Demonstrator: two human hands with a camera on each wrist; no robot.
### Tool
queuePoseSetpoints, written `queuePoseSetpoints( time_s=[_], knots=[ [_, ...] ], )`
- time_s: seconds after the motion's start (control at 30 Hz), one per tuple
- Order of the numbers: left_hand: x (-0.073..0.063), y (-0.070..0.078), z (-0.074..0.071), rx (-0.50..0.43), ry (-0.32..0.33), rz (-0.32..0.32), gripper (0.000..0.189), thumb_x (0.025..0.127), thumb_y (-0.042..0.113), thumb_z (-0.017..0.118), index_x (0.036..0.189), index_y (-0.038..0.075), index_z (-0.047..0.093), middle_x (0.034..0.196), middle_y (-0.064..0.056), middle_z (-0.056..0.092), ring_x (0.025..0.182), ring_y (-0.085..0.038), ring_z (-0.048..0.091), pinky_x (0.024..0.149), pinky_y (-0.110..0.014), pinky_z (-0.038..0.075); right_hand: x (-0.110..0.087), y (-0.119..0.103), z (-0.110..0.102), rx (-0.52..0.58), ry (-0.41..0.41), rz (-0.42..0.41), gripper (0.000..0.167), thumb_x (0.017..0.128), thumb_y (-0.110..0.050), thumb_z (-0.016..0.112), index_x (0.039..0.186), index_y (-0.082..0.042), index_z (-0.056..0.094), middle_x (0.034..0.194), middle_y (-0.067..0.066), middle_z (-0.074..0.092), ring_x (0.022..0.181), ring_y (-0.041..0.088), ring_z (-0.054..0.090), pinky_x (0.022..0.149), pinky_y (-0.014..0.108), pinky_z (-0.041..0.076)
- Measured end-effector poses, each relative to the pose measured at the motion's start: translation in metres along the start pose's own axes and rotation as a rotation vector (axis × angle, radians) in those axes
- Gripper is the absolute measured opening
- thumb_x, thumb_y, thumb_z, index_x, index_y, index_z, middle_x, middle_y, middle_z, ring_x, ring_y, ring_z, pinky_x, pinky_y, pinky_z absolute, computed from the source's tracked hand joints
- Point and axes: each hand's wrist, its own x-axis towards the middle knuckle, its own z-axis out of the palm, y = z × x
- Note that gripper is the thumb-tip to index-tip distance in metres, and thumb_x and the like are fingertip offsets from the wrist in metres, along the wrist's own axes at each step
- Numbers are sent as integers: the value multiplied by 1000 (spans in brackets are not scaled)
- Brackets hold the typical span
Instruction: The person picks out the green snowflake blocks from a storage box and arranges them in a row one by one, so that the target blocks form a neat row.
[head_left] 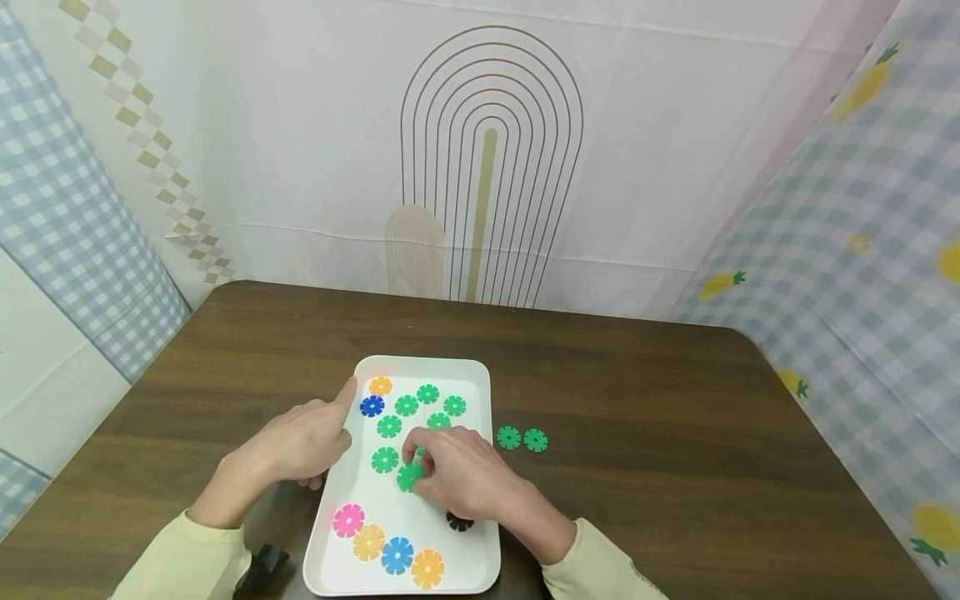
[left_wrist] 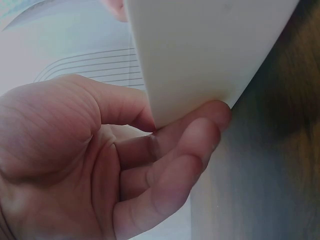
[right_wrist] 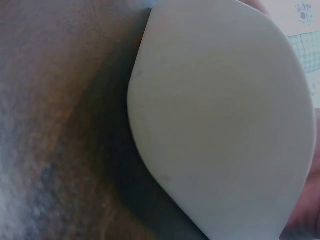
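Note:
A white tray (head_left: 468, 577) on the table holds several notched, flower-shaped plastic discs. My left hand (head_left: 303, 439) grips its left edge; in the left wrist view, the thumb meets the tray's wall (left_wrist: 200, 55) and the curled fingers reach underneath. Over the tray's middle, my right hand (head_left: 467, 477) pinches a green disc (head_left: 410, 477) between thumb and index finger. Several other green discs (head_left: 389, 427) lie beyond and left of that hand, one partly covered by its fingers. In the right wrist view the tray's outer wall (right_wrist: 215, 125) fills the middle and hides most of the hand.
Two green discs (head_left: 509, 437) lie on the wooden table (head_left: 660, 467) right of the tray. Orange and dark blue discs (head_left: 372, 406) sit in its far left corner. Pink, orange and light blue discs (head_left: 397, 555) line the near end; a dark disc (head_left: 460, 522) is beneath my right wrist.

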Motion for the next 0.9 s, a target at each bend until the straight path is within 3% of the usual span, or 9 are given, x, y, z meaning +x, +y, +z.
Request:
queuePoseSetpoints(
  time_s=[0.57, 0.9],
  knots=[
    [1, -1, 1, 4, 5, 7, 80, 99, 5, 54, 166, -8, 11, 68, -5, 57, 45, -19, 57, 49, -34, 46, -1, 4, -2, 142, -38, -9, 21, 92, -7, 77, 109, -20, 74, 77, -8, 68, 58, 5, 59, 58, 21, 51],
    [1, -1, 1, 4, 6, 3, 81, 99, 6, 54, 166, -8, 10, 69, -6, 57, 45, -19, 58, 50, -35, 47, -1, 5, -8, 210, -7, 2, 23, 91, -4, 77, 106, -21, 75, 76, -9, 67, 66, 4, 60, 63, 21, 52]
  ],
)
